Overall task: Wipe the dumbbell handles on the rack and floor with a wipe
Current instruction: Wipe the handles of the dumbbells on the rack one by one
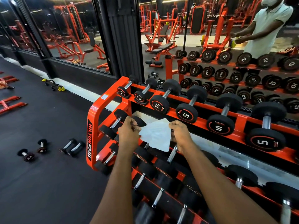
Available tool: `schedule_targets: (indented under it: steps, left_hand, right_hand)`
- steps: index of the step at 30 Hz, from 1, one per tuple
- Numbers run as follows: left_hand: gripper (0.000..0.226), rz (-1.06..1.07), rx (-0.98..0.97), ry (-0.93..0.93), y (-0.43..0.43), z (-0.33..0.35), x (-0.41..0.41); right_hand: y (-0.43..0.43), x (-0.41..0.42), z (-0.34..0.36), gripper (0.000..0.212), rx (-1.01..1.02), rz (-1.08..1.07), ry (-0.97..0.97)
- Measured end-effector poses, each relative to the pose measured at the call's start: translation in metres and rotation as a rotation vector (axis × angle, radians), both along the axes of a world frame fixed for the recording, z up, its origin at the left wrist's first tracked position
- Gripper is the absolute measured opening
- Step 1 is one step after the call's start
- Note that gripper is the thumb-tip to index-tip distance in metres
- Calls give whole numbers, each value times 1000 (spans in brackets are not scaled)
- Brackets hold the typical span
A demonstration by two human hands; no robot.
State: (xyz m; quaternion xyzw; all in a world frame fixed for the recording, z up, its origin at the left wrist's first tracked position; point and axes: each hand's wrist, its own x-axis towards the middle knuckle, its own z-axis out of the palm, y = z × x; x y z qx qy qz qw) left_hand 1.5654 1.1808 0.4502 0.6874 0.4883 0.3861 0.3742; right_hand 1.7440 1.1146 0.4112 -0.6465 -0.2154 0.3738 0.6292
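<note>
A white wipe (156, 135) is stretched flat between my left hand (129, 135) and my right hand (181, 135), each pinching one side. I hold it in front of the orange dumbbell rack (93, 126), over its left end at the middle tier. Black dumbbells with chrome handles fill the rack; on the top tier one marked 7.5 (165, 97) and one marked 5 (191, 107) lie just beyond the wipe. On the dark floor to the left lie several small dumbbells, among them a pair (72, 147) and two singles (42, 145) (26, 154).
A mirror (226, 46) behind the rack reflects the dumbbells and a person in a light shirt. Orange machine feet (11, 104) sit on the floor at far left. Small yellow and black gear (55, 85) lies by the window wall.
</note>
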Motion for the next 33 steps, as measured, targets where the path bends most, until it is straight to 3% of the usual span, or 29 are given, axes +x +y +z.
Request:
schedule_targets:
  steps: [6, 12, 16, 19, 22, 28, 30, 33]
  left_hand:
    - [26, 149, 113, -53, -11, 1, 24]
    - [28, 233, 138, -157, -17, 10, 45]
    - [15, 148, 148, -167, -14, 8, 46]
    - [16, 91, 143, -175, -9, 2, 42]
    - [16, 38, 137, -145, -5, -1, 40]
    - [22, -82, 105, -98, -2, -2, 49]
    - [22, -96, 110, -113, -2, 2, 54]
    - [20, -123, 121, -125, -3, 8, 64]
  right_hand:
    - [6, -7, 4, 10, 50, -162, -113]
    - [0, -1, 3, 16, 53, -36, -66]
    - [-10, 4, 12, 6, 144, -15, -45]
    - [-17, 12, 19, 18, 180, 93, 26]
    - [-20, 15, 24, 13, 154, 160, 9]
    - [-12, 24, 20, 16, 56, -14, -11]
    - [-15, 28, 22, 7, 63, -73, -60]
    - [-23, 30, 33, 27, 74, -102, -154]
